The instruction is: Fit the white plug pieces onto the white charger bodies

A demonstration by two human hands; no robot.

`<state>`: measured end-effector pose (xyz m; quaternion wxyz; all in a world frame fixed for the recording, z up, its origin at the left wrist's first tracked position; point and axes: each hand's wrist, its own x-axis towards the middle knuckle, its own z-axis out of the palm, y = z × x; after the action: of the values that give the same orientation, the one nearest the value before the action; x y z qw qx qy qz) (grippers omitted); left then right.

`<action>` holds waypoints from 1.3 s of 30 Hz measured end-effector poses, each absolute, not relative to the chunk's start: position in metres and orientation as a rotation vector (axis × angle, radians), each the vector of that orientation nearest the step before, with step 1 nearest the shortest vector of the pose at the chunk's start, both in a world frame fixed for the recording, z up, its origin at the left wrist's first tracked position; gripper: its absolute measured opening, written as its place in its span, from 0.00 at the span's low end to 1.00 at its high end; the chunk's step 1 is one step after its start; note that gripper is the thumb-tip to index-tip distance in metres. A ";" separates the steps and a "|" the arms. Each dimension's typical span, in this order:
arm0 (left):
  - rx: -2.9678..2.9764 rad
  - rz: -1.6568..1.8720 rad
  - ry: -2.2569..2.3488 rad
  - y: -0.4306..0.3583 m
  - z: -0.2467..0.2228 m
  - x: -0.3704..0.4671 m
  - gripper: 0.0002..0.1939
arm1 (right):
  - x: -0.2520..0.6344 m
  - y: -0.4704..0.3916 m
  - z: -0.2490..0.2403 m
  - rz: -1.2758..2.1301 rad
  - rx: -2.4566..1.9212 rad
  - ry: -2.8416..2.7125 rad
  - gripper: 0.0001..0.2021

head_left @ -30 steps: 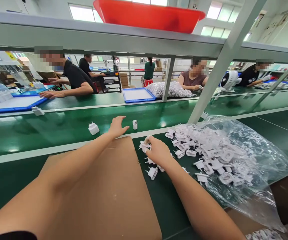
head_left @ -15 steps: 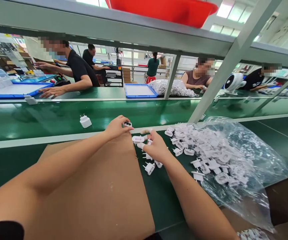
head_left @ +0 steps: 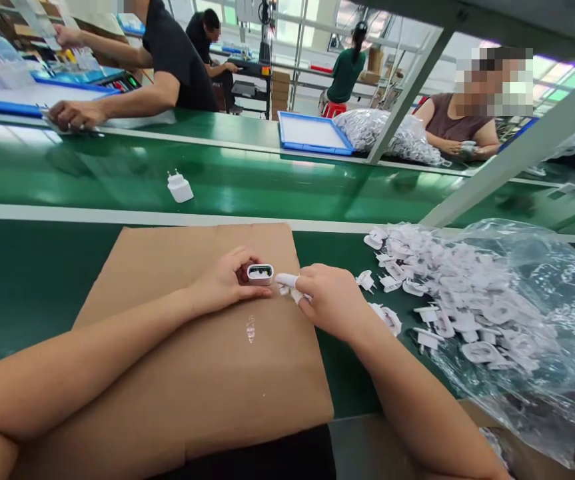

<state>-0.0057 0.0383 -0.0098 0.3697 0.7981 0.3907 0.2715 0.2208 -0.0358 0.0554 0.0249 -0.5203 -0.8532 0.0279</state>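
My left hand (head_left: 234, 277) grips a white charger housing (head_left: 260, 274) above the cardboard sheet (head_left: 217, 373); its open end shows dark parts inside. Just right of it, my right hand (head_left: 324, 293), with white covers on some fingertips, is closed around a small white piece (head_left: 287, 289), partly hidden by the fingers. The piece and the housing are close but apart. A pile of white plug pieces (head_left: 447, 287) lies on a clear plastic bag (head_left: 542, 280) to the right, with a few loose pieces near my right wrist.
A white charger with two pins (head_left: 180, 187) lies on the green belt (head_left: 267, 187). Across it are a blue-rimmed tray (head_left: 316, 133), a bag of parts (head_left: 387, 133) and several people. A slanted metal post (head_left: 512, 147) rises behind the pile.
The view has turned and lowered. Both hands are now over the cardboard, the right one brought from beside the loose pieces with a white piece. Across the belt, a person's hand has moved left.
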 end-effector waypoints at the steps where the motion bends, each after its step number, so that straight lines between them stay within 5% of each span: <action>1: 2.024 0.703 0.979 0.039 -0.011 -0.007 0.25 | 0.219 -0.035 0.055 0.065 -1.646 -2.642 0.10; 16: 1.998 0.693 0.985 0.043 -0.018 -0.011 0.16 | 0.245 -0.038 0.066 0.865 -1.710 -2.160 0.09; 20: 2.012 0.714 0.994 0.042 -0.017 -0.011 0.15 | 0.241 -0.033 0.058 0.714 -1.885 -2.048 0.18; 28: 2.135 0.698 0.769 0.037 -0.011 -0.010 0.14 | 0.222 -0.025 0.041 0.362 -1.585 -1.977 0.08; 39: 2.087 0.664 0.845 0.036 -0.011 -0.007 0.14 | 0.185 -0.028 0.023 0.026 -1.500 -2.267 0.20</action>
<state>-0.0072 0.0361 -0.0106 0.3868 0.8200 0.3318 0.2607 0.1853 -0.0279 0.0229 0.2100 -0.5396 -0.8152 0.0095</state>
